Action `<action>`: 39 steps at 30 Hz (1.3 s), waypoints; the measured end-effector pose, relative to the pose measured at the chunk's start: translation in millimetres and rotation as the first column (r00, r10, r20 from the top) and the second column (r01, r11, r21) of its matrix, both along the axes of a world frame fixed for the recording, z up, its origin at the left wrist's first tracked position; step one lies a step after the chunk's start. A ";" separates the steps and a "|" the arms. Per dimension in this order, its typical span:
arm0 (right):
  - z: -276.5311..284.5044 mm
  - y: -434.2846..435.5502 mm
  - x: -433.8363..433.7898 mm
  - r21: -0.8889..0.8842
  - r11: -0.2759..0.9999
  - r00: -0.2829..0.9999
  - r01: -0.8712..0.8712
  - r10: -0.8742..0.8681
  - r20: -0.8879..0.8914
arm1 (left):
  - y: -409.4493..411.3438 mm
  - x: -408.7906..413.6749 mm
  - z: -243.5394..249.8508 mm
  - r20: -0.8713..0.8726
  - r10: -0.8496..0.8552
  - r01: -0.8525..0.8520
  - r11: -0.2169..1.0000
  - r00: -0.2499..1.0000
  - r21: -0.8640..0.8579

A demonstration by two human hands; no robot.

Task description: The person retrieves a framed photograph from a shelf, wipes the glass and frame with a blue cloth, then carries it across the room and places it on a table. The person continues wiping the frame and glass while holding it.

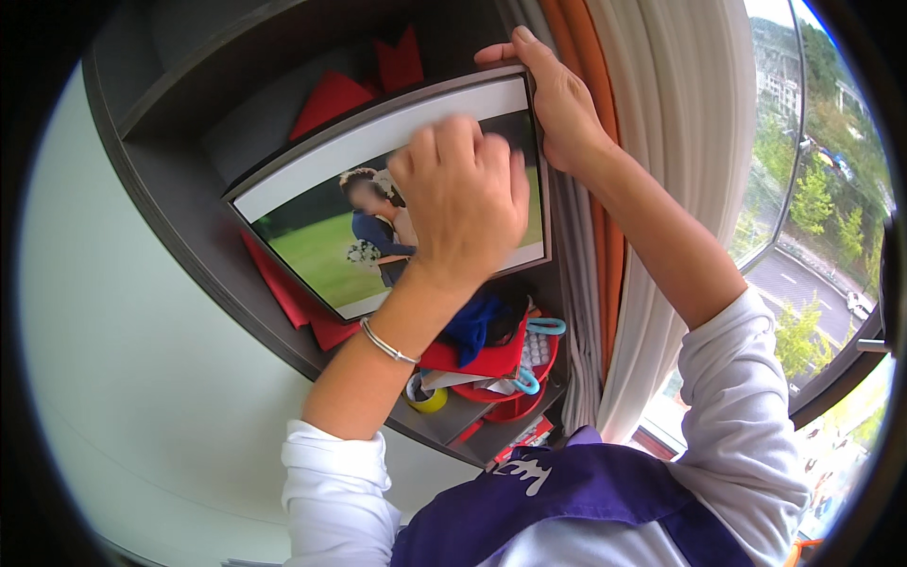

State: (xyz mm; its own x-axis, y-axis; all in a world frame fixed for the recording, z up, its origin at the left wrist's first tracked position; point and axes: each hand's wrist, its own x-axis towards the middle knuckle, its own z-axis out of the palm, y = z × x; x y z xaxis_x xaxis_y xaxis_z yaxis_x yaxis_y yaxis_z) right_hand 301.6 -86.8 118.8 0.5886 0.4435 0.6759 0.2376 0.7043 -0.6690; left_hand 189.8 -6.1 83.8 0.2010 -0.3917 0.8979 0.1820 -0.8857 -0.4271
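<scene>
A framed photograph [305, 244] of a couple on grass, with a white border and a thin grey-brown frame, stands tilted at a shelf compartment. My right hand [563, 106] grips its upper right corner, thumb along the side and fingers over the top edge. In front of the picture is my left hand [464, 195], back towards me, fingers curled and slightly blurred. Its palm is hidden, so I cannot tell whether it holds anything or touches the picture surface. A silver bracelet [386, 344] circles the left wrist.
A dark shelf unit [170, 163] surrounds the frame, with red pieces [333, 103] behind it. Below lie a red basket [545, 368] of items, a dark blue cloth [475, 322] and a yellow tape roll [425, 400]. Curtains [673, 142] and a window [815, 177] border the right.
</scene>
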 end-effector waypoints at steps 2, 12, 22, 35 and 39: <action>3.1 0.7 -2.0 -0.005 1.000 1.000 0.000 0.000 -0.027 | 6.0 -7.8 -11.3 -0.084 -0.068 0.065 0.997 0.994 -0.035; -1.9 -5.1 -1.6 0.009 0.999 0.999 -0.034 0.034 0.027 | 22.3 -25.4 16.3 0.103 0.051 -0.062 0.992 0.993 0.106; -19.5 -17.7 -4.0 0.140 0.986 0.975 -0.096 0.065 0.211 | 8.7 -34.7 5.1 0.191 -0.001 -0.019 0.995 0.982 0.101; -52.3 -59.5 8.0 0.352 0.843 0.889 0.407 -0.454 0.059 | 0.2 -115.2 -77.3 -0.055 -0.231 0.229 0.972 0.971 -0.045; -56.3 -194.7 29.8 0.440 0.788 0.900 0.432 -0.405 -0.158 | 38.2 -135.0 -103.4 0.042 -0.189 0.188 0.879 0.981 -0.439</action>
